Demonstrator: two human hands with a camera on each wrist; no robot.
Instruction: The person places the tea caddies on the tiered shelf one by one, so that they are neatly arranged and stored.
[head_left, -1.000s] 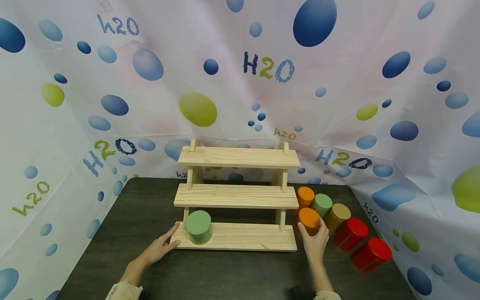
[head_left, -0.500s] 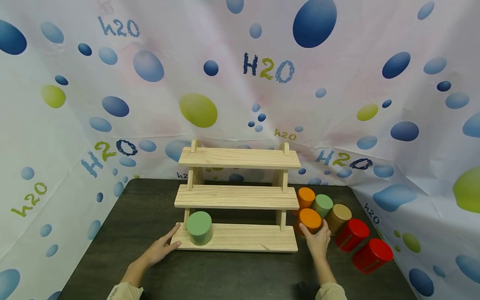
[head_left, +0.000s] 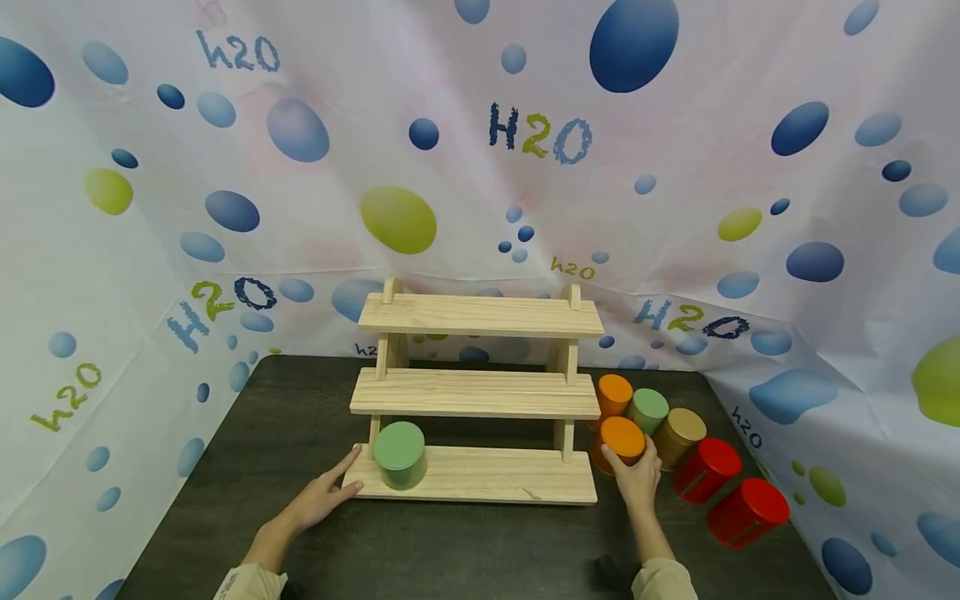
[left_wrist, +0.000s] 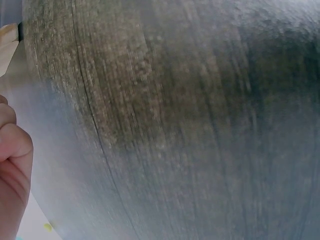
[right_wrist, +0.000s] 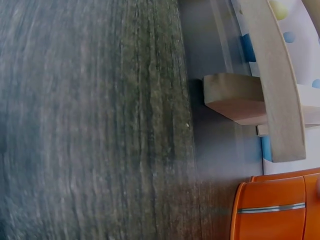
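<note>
In the head view my right hand [head_left: 637, 483] grips the near orange canister [head_left: 622, 437], thumb on its left side and fingers on its right. The canister stands on the table by the right end of a three-tier wooden stand [head_left: 480, 475]. A silver strip [right_wrist: 272, 208] shows on its orange side in the right wrist view. My left hand [head_left: 318, 500] holds the left end of the stand's bottom shelf, index finger at the back and thumb at the front. A green canister [head_left: 400, 454] stands on that shelf, near the left end.
Behind the gripped canister are another orange canister [head_left: 613, 393] and a smaller green one [head_left: 648, 408]. A tan canister [head_left: 682, 429] and two red canisters [head_left: 707, 471] stand to the right. A printed curtain [head_left: 465, 167] surrounds the dark table [head_left: 450, 550].
My right hand and sleeve have shifted slightly to the right, with the thumb still at the orange canister. My left hand, the stand and the other canisters keep their places.
</note>
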